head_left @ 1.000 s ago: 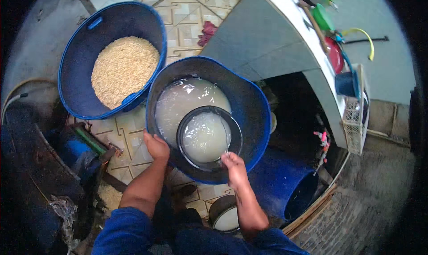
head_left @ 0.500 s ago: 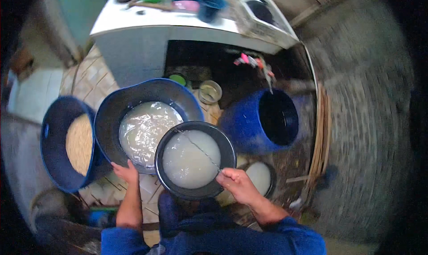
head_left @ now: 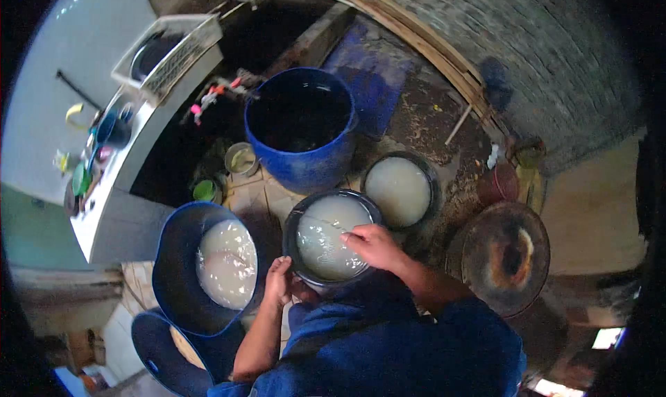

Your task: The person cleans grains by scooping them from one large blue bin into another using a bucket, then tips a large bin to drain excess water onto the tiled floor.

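Note:
A black bucket (head_left: 297,220) of cloudy whitish liquid (head_left: 322,248) is right in front of my body, tilted slightly. My left hand (head_left: 281,280) is closed on its near left rim. Over the liquid at the right side, my right hand (head_left: 378,246) is closed on a thin wire-like handle (head_left: 326,223) that runs across the bucket's mouth. To the left stands a large blue-rimmed tub (head_left: 177,258), also holding whitish liquid with bright reflections. Beyond the bucket to the right sits another dark basin (head_left: 431,182) of similar liquid.
A blue barrel (head_left: 302,164) of dark water stands just ahead. A second tub (head_left: 156,348) with pale beige contents is at the lower left. A round scorched lid or pan (head_left: 510,262) lies to the right. A white counter (head_left: 104,209) and planks (head_left: 423,36) border the space.
My view has swung to the right. The bucket has come away from the large tub, toward the other basin. My left hand has gone from the tub's edge to the bucket's rim.

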`<action>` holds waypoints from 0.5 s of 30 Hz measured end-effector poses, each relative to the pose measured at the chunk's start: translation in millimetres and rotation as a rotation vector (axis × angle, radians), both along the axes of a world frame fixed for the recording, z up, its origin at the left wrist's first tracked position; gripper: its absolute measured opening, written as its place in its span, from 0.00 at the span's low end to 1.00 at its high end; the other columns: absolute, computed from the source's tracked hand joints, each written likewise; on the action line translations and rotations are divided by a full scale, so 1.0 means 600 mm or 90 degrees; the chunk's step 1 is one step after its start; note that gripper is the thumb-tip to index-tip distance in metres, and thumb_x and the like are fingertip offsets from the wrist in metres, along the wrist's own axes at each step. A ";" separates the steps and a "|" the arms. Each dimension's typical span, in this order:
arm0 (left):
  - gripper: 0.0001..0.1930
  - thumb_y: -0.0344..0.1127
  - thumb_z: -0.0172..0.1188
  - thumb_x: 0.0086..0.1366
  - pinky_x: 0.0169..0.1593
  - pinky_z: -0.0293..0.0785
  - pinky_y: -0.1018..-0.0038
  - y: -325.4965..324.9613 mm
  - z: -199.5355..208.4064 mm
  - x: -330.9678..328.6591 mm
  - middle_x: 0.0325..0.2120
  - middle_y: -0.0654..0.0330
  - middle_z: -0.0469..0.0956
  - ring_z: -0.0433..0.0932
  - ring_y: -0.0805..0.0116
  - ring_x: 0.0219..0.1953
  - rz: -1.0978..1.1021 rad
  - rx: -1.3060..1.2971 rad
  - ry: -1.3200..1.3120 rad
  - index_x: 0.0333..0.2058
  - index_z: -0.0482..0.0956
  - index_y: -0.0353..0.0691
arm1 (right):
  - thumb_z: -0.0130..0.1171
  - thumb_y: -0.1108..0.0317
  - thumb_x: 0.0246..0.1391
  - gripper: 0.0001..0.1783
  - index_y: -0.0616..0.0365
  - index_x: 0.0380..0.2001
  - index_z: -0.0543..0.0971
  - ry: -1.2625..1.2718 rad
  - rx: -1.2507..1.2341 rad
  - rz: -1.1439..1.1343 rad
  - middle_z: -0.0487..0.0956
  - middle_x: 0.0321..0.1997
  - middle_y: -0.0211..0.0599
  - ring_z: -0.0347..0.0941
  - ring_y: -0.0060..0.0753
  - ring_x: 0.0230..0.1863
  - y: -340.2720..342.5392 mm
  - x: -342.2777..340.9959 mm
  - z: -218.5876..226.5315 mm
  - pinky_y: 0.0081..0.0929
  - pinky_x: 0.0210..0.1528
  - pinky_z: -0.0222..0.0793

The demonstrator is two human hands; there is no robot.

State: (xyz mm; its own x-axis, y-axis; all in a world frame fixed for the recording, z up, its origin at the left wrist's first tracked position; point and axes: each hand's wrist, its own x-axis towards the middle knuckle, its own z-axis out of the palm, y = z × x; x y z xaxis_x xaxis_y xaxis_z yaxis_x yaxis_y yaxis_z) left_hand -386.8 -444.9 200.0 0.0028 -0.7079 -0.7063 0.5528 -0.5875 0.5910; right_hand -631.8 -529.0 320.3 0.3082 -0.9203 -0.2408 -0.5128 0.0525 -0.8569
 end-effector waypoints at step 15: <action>0.04 0.33 0.53 0.62 0.41 0.73 0.64 -0.223 0.134 -0.315 0.27 0.64 0.70 0.72 0.66 0.30 -0.236 -0.082 0.023 0.31 0.68 0.44 | 0.53 0.50 0.55 0.28 0.66 0.15 0.69 -0.052 -0.014 -0.441 0.62 0.12 0.40 0.57 0.32 0.16 -0.005 -0.313 -0.114 0.38 0.22 0.54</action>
State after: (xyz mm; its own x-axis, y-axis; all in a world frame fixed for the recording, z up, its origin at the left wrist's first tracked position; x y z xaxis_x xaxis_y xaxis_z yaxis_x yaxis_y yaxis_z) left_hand -575.8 -579.0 280.7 -0.2926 -0.7394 -0.6064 0.3389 -0.6732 0.6573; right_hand -819.9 -532.1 252.1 -0.3360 -0.9156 -0.2209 -0.3014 0.3267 -0.8958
